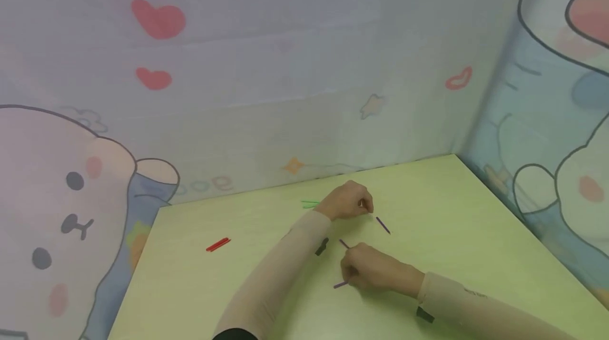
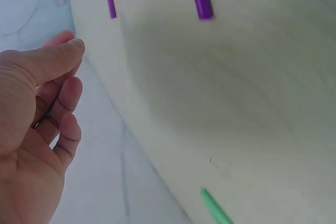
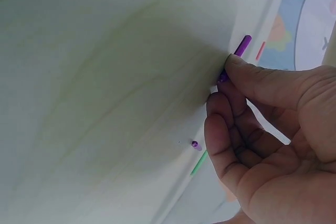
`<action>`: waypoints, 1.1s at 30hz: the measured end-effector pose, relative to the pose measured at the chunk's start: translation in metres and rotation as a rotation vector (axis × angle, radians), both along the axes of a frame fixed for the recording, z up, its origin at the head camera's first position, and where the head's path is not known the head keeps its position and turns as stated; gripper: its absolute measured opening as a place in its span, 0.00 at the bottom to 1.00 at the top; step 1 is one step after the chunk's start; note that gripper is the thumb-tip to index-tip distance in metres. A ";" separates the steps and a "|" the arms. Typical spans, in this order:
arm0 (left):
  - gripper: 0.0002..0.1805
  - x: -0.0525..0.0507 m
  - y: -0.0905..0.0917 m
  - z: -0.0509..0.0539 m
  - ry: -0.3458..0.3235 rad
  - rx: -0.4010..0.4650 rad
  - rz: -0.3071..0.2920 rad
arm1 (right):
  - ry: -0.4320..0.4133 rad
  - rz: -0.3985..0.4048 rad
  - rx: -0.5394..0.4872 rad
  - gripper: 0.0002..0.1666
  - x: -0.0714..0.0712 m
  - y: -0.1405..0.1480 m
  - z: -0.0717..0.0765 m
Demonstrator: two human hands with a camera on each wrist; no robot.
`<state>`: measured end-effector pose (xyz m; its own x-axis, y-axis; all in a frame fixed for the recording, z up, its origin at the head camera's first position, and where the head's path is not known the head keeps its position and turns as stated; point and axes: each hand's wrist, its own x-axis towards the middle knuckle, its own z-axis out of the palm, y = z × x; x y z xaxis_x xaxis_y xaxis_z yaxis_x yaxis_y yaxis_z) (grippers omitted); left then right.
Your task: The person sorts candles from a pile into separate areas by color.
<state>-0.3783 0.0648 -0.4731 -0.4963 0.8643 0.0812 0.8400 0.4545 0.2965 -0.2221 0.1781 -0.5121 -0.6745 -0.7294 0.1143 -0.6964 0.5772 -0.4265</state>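
My right hand (image 1: pixel 368 270) pinches a short purple stick (image 1: pixel 340 285) between thumb and fingers, low over the pale yellow-green table. In the right wrist view, part of this purple stick (image 3: pixel 242 45) shows beyond the thumb. A second purple stick (image 1: pixel 344 244) lies just behind that hand, partly hidden by it. Farther back, my left hand (image 1: pixel 347 201) hovers with thumb and forefinger close together and the other fingers loosely curled. Nothing shows between its fingertips in the left wrist view. Just right of those fingertips lies another purple stick (image 1: pixel 383 225).
Green sticks (image 1: pixel 309 204) lie near the back edge, partly behind the left hand. Red sticks (image 1: pixel 218 245) lie side by side on the table's left. A printed cloth wall (image 1: pixel 285 91) stands behind the table (image 1: pixel 457 213), with another at the right.
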 end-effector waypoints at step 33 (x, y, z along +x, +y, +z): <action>0.13 0.044 -0.084 -0.029 -0.097 0.039 0.026 | -0.060 -0.035 -0.001 0.13 0.004 -0.002 0.000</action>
